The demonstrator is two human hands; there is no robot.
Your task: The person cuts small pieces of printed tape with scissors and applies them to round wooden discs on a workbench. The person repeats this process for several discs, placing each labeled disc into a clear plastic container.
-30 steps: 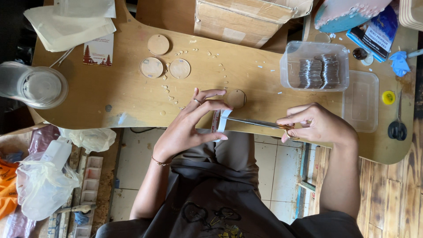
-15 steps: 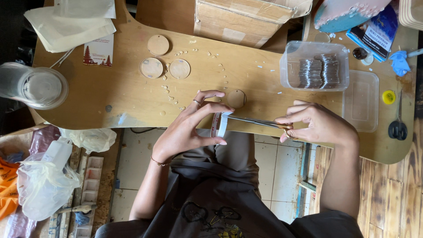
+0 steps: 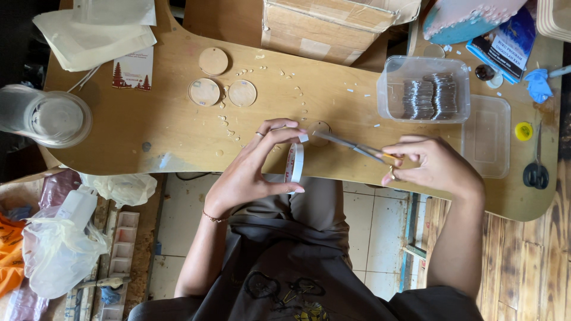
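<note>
I log, largest first, all placed from the wooden worktable [image 3: 178,128]: a cardboard box [image 3: 321,27] at its far edge; a clear plastic tub [image 3: 423,89] of stacked metal pieces on its right part, with the tub's lid [image 3: 488,134] just beside it; a clear cup [image 3: 50,117] lying at its left end; a stack of plastic sleeves [image 3: 89,35] at its far left corner. My left hand [image 3: 250,172] hangs over the table's near edge, fingers closed around a roll of white tape [image 3: 294,163] held upright on its rim. My right hand [image 3: 431,163], also at the near edge, pinches a pair of long tweezers [image 3: 354,145], whose tips reach a wooden disc [image 3: 320,132] lying on the table just beyond the roll. Three more wooden discs [image 3: 214,83] sit well left of centre; black scissors [image 3: 537,172] lie at the right end. To do this well, I judge the roll should stay steady and the tweezer tips low and light.
</note>
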